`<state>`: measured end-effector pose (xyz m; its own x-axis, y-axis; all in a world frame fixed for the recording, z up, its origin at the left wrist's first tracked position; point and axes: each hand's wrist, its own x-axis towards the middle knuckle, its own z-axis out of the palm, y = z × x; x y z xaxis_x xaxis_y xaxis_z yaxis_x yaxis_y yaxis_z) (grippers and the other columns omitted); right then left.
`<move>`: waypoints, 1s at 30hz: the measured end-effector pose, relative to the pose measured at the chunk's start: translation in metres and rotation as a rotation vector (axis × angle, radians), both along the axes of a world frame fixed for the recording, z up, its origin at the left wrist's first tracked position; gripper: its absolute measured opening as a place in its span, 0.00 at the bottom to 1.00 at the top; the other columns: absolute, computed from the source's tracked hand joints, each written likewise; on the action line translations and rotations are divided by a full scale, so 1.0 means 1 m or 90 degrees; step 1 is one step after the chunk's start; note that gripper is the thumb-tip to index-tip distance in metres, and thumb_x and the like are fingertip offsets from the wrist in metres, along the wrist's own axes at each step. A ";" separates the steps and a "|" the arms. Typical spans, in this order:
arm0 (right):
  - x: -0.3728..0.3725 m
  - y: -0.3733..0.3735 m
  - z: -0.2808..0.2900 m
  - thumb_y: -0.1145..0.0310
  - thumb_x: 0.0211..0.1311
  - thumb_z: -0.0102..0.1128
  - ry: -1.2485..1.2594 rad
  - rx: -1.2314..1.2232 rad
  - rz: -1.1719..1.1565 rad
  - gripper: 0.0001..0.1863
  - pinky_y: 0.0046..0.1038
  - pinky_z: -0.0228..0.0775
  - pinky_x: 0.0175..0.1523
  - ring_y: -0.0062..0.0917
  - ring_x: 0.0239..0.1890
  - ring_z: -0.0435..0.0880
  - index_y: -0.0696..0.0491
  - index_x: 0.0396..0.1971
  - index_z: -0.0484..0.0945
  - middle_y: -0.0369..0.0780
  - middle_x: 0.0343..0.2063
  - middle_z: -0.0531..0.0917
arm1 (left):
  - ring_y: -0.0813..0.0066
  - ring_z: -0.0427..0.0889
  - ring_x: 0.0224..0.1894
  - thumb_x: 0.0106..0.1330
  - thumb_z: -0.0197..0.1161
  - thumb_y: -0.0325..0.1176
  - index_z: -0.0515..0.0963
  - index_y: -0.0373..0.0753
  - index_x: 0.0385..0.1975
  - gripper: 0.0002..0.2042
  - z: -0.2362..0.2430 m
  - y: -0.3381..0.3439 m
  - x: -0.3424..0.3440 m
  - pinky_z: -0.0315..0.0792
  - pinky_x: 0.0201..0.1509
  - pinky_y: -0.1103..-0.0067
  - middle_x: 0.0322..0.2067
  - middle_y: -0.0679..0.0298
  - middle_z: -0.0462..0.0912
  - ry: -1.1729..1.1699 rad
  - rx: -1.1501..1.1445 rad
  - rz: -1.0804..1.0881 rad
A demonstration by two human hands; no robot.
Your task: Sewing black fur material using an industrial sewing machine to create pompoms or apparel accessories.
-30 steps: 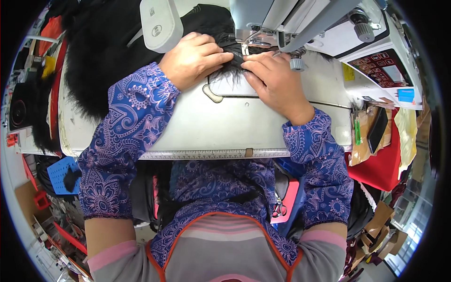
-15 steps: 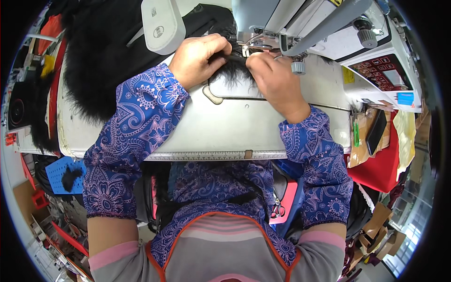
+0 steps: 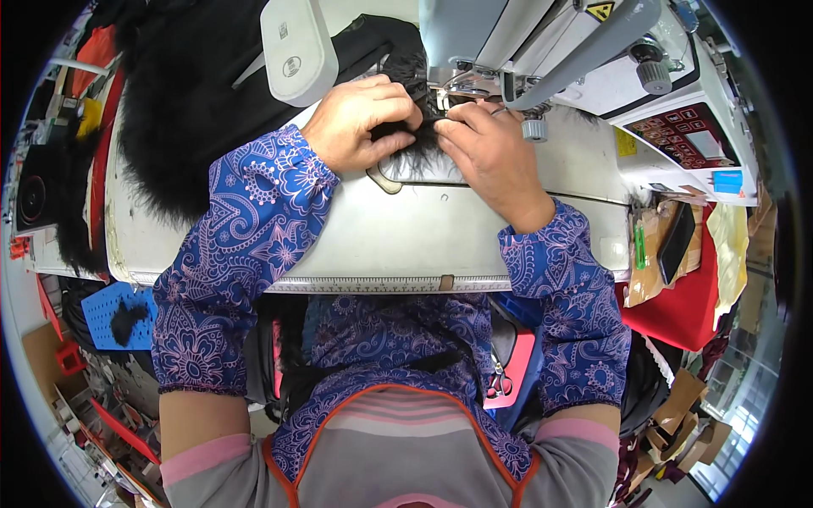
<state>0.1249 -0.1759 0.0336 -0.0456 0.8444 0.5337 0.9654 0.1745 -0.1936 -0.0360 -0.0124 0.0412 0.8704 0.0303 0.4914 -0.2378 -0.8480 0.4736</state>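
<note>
A black furry garment (image 3: 182, 110) lies over the left of the sewing table, and its fur-trimmed edge runs up to the presser foot (image 3: 442, 100) of a sewing machine (image 3: 576, 51). My left hand (image 3: 364, 123) pinches that fur edge just left of the foot, thumb and fingers curled together. On the near right side of the foot, my right hand (image 3: 491, 152) grips the same edge, its fingertips close to the needle area. The needle itself is too small to make out. Fur strands hang toward me between both hands.
A white rounded device (image 3: 298, 51) stands above my left hand. Along the table's front edge runs a measuring tape (image 3: 381, 283). A phone (image 3: 677, 241) lies at the right on brown card. Scissors (image 3: 500, 381) rest on a pink surface below the table.
My left hand's fingers have shifted slightly, with the thumb lower. The right hand has turned a little, its fingers more extended toward the left. The fur edge between them has bunched closer.
</note>
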 end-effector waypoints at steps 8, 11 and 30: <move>-0.002 0.000 0.003 0.72 0.50 0.68 -0.006 -0.010 -0.013 0.11 0.33 0.67 0.48 0.31 0.44 0.79 0.49 0.36 0.82 0.34 0.37 0.81 | 0.63 0.81 0.37 0.48 0.68 0.18 0.79 0.34 0.27 0.08 -0.005 -0.004 -0.004 0.77 0.40 0.73 0.33 0.58 0.78 -0.006 -0.001 0.064; -0.002 -0.001 0.002 0.72 0.51 0.67 0.018 -0.008 -0.013 0.10 0.32 0.66 0.48 0.31 0.44 0.79 0.49 0.36 0.82 0.34 0.37 0.81 | 0.63 0.81 0.36 0.47 0.70 0.20 0.81 0.35 0.30 0.10 -0.002 -0.009 -0.002 0.77 0.40 0.73 0.34 0.59 0.78 0.002 -0.026 0.060; 0.002 0.004 -0.005 0.74 0.52 0.66 0.145 0.015 0.039 0.07 0.31 0.73 0.42 0.35 0.37 0.81 0.55 0.33 0.80 0.40 0.35 0.81 | 0.63 0.81 0.34 0.46 0.73 0.23 0.82 0.35 0.30 0.11 -0.012 -0.021 0.009 0.77 0.37 0.73 0.31 0.60 0.80 -0.049 0.025 0.109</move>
<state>0.1269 -0.1722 0.0282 0.0285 0.8306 0.5562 0.8846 0.2382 -0.4009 -0.0274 -0.0329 0.0288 0.8143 0.1536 0.5598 -0.1231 -0.8967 0.4252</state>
